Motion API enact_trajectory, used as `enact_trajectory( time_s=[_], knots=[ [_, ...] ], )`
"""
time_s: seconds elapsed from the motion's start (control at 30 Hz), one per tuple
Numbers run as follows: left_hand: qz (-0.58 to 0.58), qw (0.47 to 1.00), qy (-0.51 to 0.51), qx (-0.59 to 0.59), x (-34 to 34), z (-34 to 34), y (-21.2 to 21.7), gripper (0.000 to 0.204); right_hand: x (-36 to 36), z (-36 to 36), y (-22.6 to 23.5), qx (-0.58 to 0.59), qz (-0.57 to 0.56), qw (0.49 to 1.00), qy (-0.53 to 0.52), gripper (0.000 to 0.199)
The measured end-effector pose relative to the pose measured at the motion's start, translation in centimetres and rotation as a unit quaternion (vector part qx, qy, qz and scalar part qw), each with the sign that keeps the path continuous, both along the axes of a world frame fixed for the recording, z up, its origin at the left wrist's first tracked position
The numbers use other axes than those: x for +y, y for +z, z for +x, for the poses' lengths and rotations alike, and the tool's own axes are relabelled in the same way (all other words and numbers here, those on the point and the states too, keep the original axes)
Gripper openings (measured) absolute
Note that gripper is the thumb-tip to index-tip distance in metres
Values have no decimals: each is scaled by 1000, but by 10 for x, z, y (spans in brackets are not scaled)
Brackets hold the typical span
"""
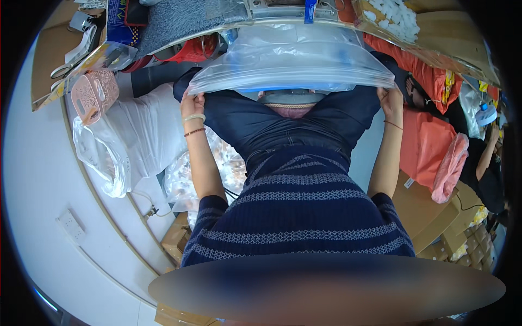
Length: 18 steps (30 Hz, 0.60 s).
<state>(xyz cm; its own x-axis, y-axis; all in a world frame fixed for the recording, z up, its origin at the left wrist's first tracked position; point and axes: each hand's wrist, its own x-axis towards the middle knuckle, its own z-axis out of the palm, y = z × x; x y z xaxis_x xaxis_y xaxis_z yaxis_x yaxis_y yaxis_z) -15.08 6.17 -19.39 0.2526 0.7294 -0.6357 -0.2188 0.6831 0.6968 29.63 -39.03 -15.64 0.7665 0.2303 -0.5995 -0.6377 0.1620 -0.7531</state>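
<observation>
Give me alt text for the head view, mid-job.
The left hand and right hand hold clear plastic by the two ends of its near edge. A pink basket is at left, cardboard at right.

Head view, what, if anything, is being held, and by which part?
Wide, layered clear plastic sheeting: the left hand holds the left end of its near edge, the right hand the right end.

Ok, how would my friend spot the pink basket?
Start at the white wall on the left. Near its top in the picture, left of the left hand, find the pink plastic basket above a white bag. Unlike that crinkly bag, it's boxy with patterned sides.
</observation>
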Motion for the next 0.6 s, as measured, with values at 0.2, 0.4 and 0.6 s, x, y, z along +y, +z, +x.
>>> enact_trajectory(
  time_s=[0.2,0.4,0.6],
  knots=[
    [23,991,-42,-129,-59,20,58,33,-18,-48,49,142,193,971,16,41],
    [-34,977,-189,-88,-73,37,2,59,-7,-65,8,212,148,961,100,66],
    [-61,978,-195,44,26,84,-82,80,121,3,-102,127,6,986,111,52]
  ],
)
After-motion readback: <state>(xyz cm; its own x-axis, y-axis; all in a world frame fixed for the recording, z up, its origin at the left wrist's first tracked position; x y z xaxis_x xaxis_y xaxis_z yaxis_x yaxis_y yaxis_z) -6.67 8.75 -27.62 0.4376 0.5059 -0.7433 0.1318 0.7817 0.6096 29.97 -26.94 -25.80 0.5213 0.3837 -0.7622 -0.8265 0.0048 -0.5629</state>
